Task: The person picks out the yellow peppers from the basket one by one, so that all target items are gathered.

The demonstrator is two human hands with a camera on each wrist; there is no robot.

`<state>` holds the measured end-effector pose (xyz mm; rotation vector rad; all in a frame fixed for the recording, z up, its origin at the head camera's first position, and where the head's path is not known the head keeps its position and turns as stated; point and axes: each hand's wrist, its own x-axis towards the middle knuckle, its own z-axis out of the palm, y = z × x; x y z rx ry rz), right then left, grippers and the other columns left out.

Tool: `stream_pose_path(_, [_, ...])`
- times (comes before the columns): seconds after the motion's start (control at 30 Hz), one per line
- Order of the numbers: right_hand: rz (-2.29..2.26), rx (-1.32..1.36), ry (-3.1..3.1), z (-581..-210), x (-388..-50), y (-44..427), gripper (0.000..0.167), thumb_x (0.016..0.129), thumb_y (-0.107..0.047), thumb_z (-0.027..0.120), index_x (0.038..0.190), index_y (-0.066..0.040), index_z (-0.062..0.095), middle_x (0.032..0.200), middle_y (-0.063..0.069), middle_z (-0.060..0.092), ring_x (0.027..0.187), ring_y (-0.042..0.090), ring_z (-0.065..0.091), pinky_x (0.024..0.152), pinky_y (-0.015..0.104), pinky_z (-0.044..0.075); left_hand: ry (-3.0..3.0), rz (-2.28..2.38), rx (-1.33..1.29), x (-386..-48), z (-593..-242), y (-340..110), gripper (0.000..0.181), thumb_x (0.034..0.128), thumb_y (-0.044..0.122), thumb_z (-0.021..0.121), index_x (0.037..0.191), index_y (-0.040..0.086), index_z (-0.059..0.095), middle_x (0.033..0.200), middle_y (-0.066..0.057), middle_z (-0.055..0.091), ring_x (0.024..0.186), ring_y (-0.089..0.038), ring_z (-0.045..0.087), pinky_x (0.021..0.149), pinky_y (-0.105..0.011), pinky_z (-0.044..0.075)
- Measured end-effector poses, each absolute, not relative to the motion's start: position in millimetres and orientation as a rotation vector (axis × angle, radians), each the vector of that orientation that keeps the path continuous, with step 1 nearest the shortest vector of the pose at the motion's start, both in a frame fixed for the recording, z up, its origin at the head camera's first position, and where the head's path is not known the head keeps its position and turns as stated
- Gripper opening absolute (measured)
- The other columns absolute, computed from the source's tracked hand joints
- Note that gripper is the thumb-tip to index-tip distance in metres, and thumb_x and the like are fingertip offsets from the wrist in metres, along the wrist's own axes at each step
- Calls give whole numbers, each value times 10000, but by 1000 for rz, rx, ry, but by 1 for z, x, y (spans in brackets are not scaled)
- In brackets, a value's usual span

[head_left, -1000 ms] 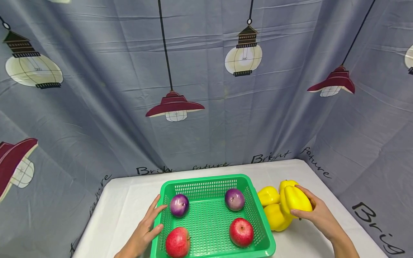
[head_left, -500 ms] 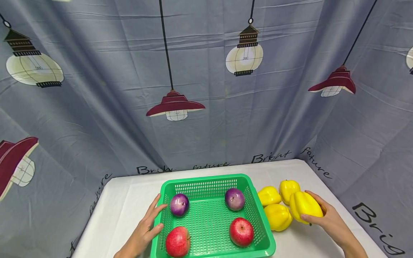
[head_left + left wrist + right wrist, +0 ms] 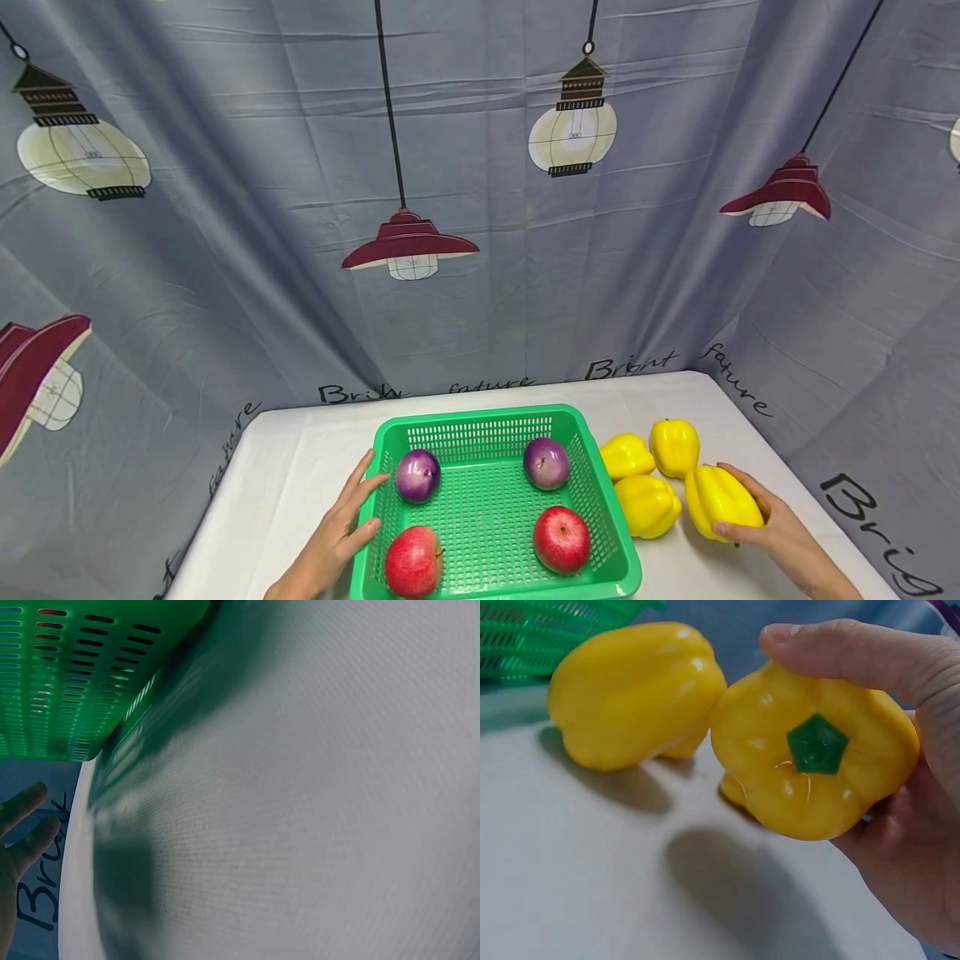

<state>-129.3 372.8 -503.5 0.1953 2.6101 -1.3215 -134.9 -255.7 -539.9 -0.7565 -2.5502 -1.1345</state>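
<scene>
My right hand grips a yellow bell pepper between thumb and fingers; its green stem end faces the camera in the right wrist view, and its shadow falls on the white cloth below. Three other yellow bell peppers lie close by: a back one, a left one and a front one. At the left side of a green plastic basket, my left hand has its fingers spread at the rim. Only some of its fingers show in the left wrist view.
Inside the basket sit two red apples, a left one and a right one, and two glossy purple round fruits, one left and one right. A white-covered table carries everything. Grey-blue curtains hang behind it.
The right hand has carried its yellow pepper right and toward the front, away from the other peppers, uncovering the back one. The left hand and the basket stay in place.
</scene>
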Motion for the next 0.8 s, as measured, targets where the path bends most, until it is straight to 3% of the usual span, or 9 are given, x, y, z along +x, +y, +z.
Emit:
stream_pose_path(0.2, [-1348, 156, 2610, -517, -126, 378, 928, 900, -252, 760, 1580, 18, 190, 1543, 305, 310, 1037, -31, 468, 874, 333, 449, -2542, -1169, -770, -135, -539, -256, 550, 938, 146, 591, 1478, 170, 488, 1664, -110, 178, 1431, -302, 363, 946, -444, 503])
stream_pose_path(0.43, [-1296, 179, 2546, -527, -129, 379, 955, 920, -316, 725, 1584, 31, 133, 1561, 328, 263, 1107, 108, 470, 960, 420, 427, -2547, -1158, -770, -135, -539, -255, 553, 938, 147, 589, 1480, 182, 485, 1663, -113, 181, 1421, -318, 373, 931, -445, 519])
stream_pose_path(0.6, [-1312, 202, 2511, -534, -131, 378, 983, 907, -301, 736, 1577, 55, 110, 1573, 332, 231, 1142, 135, 472, 1029, 487, 396, -2561, -1187, -745, -135, -541, -256, 539, 948, 158, 580, 1479, 185, 491, 1668, -93, 174, 1426, -306, 368, 931, -418, 521])
stream_pose_path(0.8, [-1316, 221, 2501, -540, -133, 378, 988, 899, -300, 742, 1573, 56, 113, 1547, 337, 265, 1162, 235, 486, 975, 395, 429, -2566, -1168, -752, -135, -541, -256, 540, 948, 150, 573, 1481, 179, 490, 1668, -96, 173, 1433, -283, 357, 934, -459, 522])
